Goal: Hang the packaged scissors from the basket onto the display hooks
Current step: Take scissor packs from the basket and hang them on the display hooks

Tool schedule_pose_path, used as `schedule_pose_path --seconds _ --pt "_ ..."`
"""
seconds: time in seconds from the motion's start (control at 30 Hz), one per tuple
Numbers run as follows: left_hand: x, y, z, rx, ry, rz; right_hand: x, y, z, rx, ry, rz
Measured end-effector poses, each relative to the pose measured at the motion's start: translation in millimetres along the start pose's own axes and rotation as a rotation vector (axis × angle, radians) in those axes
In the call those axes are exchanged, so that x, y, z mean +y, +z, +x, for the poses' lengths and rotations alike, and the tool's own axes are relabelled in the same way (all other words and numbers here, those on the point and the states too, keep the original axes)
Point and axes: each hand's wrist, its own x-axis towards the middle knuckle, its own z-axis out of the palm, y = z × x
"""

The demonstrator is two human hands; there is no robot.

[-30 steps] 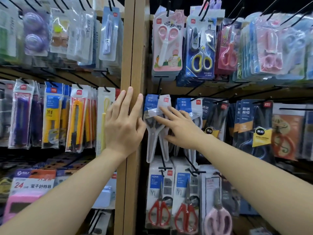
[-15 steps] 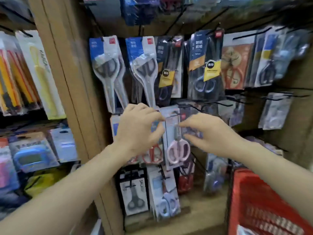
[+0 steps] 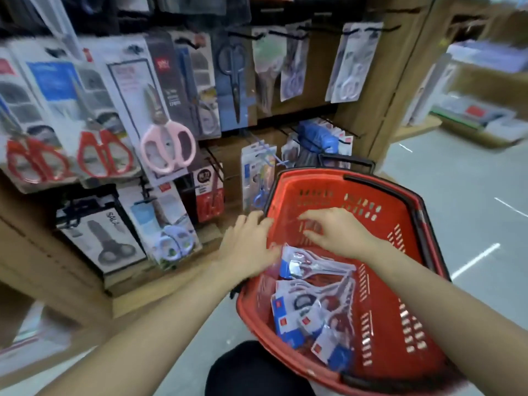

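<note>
A red plastic basket (image 3: 405, 295) sits low at the right, with several packaged scissors (image 3: 308, 304) in blue-and-white cards lying in its near left corner. My left hand (image 3: 251, 244) hovers at the basket's left rim, fingers loosely spread, holding nothing. Over the basket's middle, just above the top packet, my right hand (image 3: 334, 232) hangs with fingers relaxed and pointing left, also holding nothing. Black display hooks (image 3: 288, 32) on the brown board above carry other scissor packs. The frame is motion-blurred.
Hanging packs fill the board at left: red-handled scissors (image 3: 105, 152), pink-handled scissors (image 3: 168, 150), black ones (image 3: 114, 247) lower down. The basket's black handle (image 3: 345, 162) stands up at its far rim. Grey floor and further shelves lie to the right.
The view has swung down and right from the hooks to the basket. Both hands have left the hanging packs and dropped to the basket, still holding nothing.
</note>
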Motion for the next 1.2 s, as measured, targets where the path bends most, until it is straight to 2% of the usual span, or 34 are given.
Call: schedule_pose_path --seconds 0.1,0.3,0.53,0.63,0.8,0.9,1.2 --pt "6 27 2 -0.027 -0.057 -0.018 38 29 -10 -0.169 0.127 -0.049" --pt "8 39 1 -0.009 -0.045 0.014 74 99 -3 -0.461 0.242 -0.118" --pt "7 41 1 -0.01 -0.03 0.032 97 191 -9 -0.849 0.363 0.099" --pt "6 40 2 -0.011 -0.036 0.017 110 214 -15 -0.875 0.31 0.029" --pt "8 39 1 -0.036 -0.056 0.014 112 246 -20 -0.79 0.239 0.053" --pt "7 39 2 -0.031 -0.061 -0.001 101 253 -19 -0.734 0.258 0.012" --pt "6 40 2 -0.018 -0.045 -0.004 91 244 -19 -0.788 0.265 0.138"
